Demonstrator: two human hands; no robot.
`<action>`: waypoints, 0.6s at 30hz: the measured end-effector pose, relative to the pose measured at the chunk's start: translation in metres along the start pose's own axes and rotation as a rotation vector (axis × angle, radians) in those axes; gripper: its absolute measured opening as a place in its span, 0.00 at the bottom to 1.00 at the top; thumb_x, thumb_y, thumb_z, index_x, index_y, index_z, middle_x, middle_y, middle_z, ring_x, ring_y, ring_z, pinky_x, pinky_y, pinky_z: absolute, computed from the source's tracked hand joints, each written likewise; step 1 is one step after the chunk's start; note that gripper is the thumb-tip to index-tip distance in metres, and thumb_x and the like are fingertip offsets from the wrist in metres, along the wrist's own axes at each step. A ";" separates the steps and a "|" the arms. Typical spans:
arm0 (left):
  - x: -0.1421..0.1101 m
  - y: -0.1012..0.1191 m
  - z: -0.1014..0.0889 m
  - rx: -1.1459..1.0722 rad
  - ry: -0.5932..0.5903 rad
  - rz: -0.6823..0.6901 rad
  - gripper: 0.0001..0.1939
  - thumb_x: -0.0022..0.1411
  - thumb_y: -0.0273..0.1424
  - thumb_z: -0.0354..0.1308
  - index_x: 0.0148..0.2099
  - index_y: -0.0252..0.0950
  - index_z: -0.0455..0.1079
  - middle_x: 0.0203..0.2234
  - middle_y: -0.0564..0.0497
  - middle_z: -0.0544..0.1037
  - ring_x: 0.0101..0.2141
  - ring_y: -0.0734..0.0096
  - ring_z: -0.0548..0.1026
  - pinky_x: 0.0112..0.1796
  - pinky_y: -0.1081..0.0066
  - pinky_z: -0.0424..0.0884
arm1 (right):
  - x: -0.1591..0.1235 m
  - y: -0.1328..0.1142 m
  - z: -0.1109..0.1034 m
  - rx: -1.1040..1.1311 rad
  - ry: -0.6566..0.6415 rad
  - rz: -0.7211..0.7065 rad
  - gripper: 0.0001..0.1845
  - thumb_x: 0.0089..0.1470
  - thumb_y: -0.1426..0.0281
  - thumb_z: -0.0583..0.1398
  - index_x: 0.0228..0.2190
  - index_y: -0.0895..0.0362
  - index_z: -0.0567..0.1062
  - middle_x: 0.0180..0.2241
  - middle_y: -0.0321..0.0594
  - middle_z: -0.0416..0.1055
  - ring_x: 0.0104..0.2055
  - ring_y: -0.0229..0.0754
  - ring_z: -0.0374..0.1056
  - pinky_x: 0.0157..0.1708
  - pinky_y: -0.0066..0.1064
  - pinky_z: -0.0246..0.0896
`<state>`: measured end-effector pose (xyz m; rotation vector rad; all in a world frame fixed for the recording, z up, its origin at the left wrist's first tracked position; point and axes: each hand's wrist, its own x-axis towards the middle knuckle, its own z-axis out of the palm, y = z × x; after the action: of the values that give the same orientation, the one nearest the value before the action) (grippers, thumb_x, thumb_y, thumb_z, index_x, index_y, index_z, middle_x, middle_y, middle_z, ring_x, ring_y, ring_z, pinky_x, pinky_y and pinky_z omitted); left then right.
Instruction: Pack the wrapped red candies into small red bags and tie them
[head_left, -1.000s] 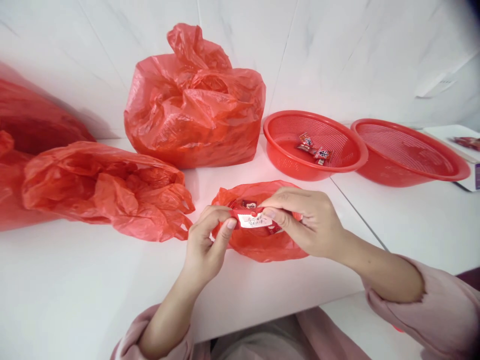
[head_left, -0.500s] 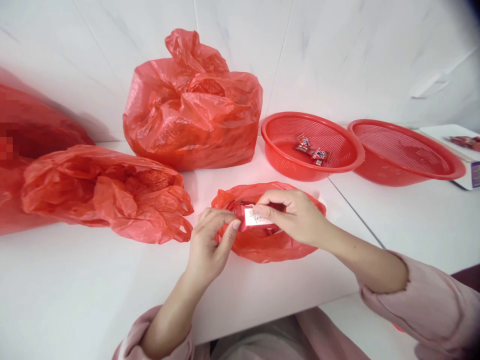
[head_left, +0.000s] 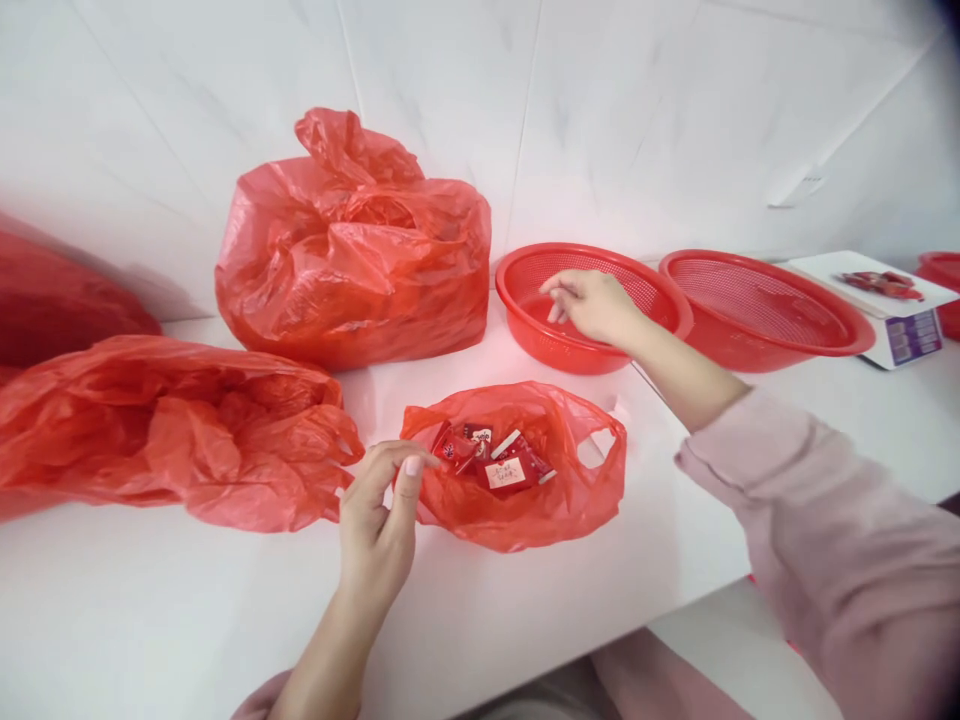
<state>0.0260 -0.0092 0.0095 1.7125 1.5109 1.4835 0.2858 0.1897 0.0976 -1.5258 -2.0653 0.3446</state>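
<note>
A: Far left, a crumpled red plastic bag lies on the white surface, and behind it stands a big, bulging red plastic bag.

B: And here's your left hand, loosely open, nothing visible in it, by the rim of an open red plastic bag.

A: Inside sit small, flat red packets, some white-labelled. Now over to your right hand!

B: It's above the round, perforated red plastic basket, fingers loosely curled; I can't tell whether you're gripping anything.

A: Looks like the reaching step to me. A pick there would call for lowering your fingertips and pinching cleanly.

B: Keep your wrist off the rim! Beyond, there's a second red basket, then a white scale.
</note>
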 end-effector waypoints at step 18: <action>0.002 -0.002 0.043 0.689 -0.347 0.238 0.12 0.62 0.35 0.61 0.47 0.38 0.75 0.44 0.45 0.81 0.41 0.49 0.75 0.39 0.57 0.65 | -0.167 0.100 0.019 -0.247 -0.088 0.213 0.19 0.53 0.61 0.61 0.46 0.54 0.77 0.48 0.47 0.73 0.47 0.53 0.70 0.45 0.44 0.65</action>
<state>0.0629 0.0073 -0.0065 2.4535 1.7788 0.7102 0.3901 0.0680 -0.0143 -1.9178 -2.0781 0.2455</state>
